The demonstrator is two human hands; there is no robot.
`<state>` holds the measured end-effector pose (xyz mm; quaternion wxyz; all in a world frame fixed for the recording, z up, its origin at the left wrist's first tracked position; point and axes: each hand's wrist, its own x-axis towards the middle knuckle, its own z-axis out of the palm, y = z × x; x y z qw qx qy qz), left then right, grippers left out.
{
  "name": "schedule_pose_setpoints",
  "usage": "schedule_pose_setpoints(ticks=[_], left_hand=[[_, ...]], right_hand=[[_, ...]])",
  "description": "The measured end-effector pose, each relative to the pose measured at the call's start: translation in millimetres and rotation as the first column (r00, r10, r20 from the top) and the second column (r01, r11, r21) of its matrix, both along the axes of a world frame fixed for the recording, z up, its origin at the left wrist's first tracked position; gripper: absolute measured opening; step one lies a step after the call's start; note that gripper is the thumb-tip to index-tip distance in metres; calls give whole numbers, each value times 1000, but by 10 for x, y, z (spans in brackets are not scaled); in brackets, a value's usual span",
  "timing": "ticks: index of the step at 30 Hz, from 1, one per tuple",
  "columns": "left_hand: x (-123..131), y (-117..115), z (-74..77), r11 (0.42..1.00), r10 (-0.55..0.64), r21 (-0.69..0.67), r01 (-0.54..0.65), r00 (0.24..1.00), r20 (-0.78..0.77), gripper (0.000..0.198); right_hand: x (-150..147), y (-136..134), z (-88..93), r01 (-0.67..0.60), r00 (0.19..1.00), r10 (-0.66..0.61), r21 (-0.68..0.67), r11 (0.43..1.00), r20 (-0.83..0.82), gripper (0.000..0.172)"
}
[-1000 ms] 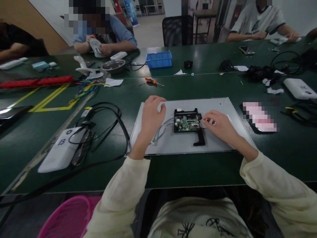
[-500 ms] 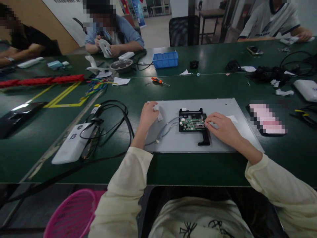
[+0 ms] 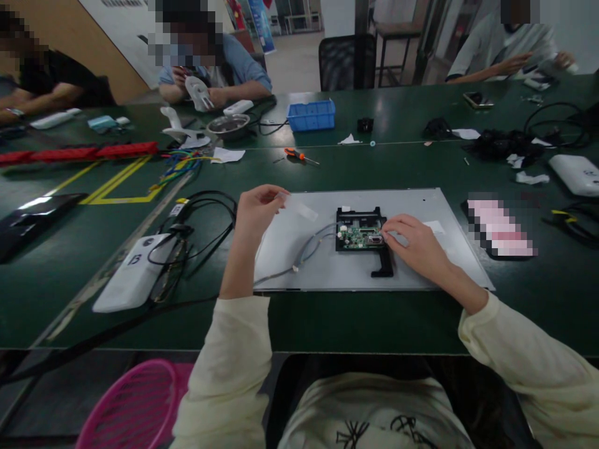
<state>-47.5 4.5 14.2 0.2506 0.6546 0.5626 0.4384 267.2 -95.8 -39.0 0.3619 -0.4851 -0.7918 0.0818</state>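
A pale metal panel [image 3: 281, 249] lies flat on the green table in front of me. On it rests a black plastic bracket [image 3: 384, 265] with a green circuit board [image 3: 360, 235] in it. Grey cables [image 3: 311, 246] run left from the board across the panel. My left hand [image 3: 262, 209], raised over the panel's left edge, pinches a strip of translucent tape [image 3: 303, 209] that extends to the right. At the board's right edge, the thumb and fingers of my right hand [image 3: 414, 243] are closed together; the exact spot under the fingertips is hidden.
White scraps [image 3: 434, 226] lie on the panel's right side. A phone [image 3: 500, 227] is to the right, a white device [image 3: 131, 271] with black cables to the left. Farther back are an orange screwdriver [image 3: 299, 154] and a blue basket [image 3: 311, 116]. Three other people sit across the table.
My left hand has lifted and moved left off the panel, drawing the tape strip up with it. My right hand stays at the board's edge.
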Motion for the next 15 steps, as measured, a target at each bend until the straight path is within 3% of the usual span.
schedule_pose_setpoints(ticks=[3, 7, 11, 15], left_hand=[[28, -205, 14, 994, -59, -88, 65, 996, 68, 18], [52, -419, -143, 973, -146, -185, 138, 989, -28, 18], [50, -502, -284, 972, -158, -205, 117, 968, -195, 18], [48, -513, -350, 972, -168, -207, 113, 948, -272, 18]], right_hand=[[-59, -14, 44, -8, 1000, 8, 33, 999, -10, 22], [-244, -74, 130, -137, 989, 134, 61, 989, 58, 38], [-546, -131, 165, -372, 899, 354, 23, 928, 257, 47], [-833, -141, 102, -466, 802, 438, -33, 884, 405, 53]])
